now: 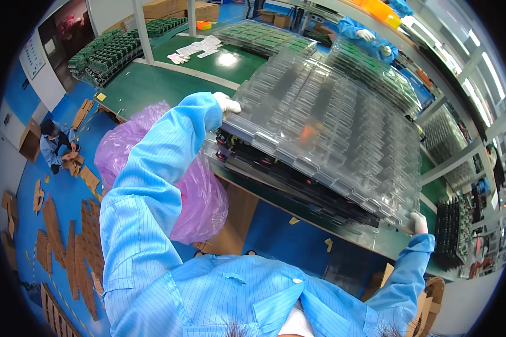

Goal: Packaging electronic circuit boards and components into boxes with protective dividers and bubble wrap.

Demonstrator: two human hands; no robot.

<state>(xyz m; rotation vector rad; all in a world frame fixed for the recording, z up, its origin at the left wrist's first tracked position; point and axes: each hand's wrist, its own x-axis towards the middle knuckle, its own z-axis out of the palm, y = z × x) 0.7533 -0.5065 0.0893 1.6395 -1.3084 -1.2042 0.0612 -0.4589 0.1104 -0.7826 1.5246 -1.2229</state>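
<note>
A large clear plastic blister tray (343, 121) with rows of moulded pockets spans the middle of the view, slightly tilted. My left hand (227, 104), in a white glove, is closed on its left corner. At the right near corner my right hand (419, 223), also gloved, grips the edge; its fingers show only in part. Beneath this tray lies a stack with black parts (264, 160) showing along the near side. The tray's layers overlap, so I cannot tell how many sheets I hold.
The green workbench (146, 84) carries trays of green circuit boards (264, 37) farther back. A pink plastic bag (205, 196) bulges at the bench's left edge. Metal posts (142, 31) rise from the bench. A co-worker's gloved hands (366, 35) are across it; another person (57, 145) crouches by cardboard.
</note>
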